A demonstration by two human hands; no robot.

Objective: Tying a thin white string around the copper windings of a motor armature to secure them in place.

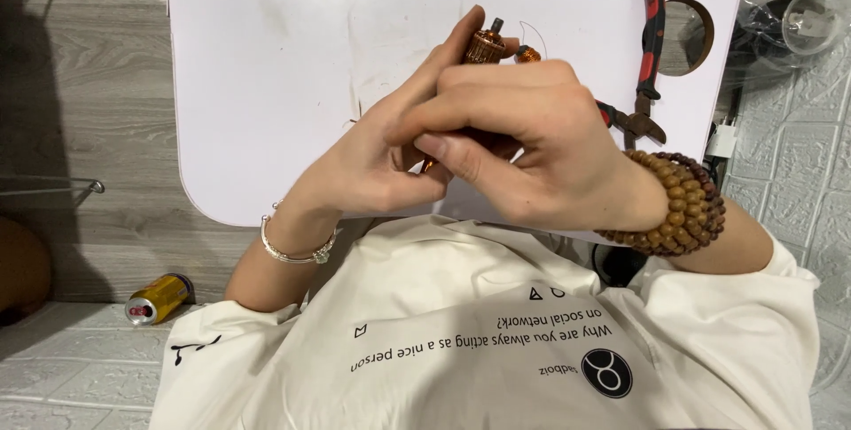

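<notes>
Copper-wound motor armature [485, 46] pinched upright between both hands above white table [266, 84]: left hand [372, 160] cupped beneath, right hand [523, 142] curled over, fingers closed around shaft. One pair of red-handled pliers [650, 58] alongside; one can [158, 298] on floor.

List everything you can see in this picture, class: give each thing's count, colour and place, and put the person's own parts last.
Table: one, white, filling the upper middle.
Copper-wound motor part: one, copper-brown, held between both hands above the table.
Pliers: one pair, red and black handles, on the table's right side.
Round hole in the table: one, right of the pliers.
Drink can: one, gold and red, lying on the floor lower left.
Plastic wrapping: clear, top right corner.
Shirt: one, cream with dark print, bottom.
Bangle: one, silver, left wrist.
Bead bracelet: brown wood, wound round the right wrist.
Left hand: grips the part.
Right hand: over the left, gripping the part.
</notes>
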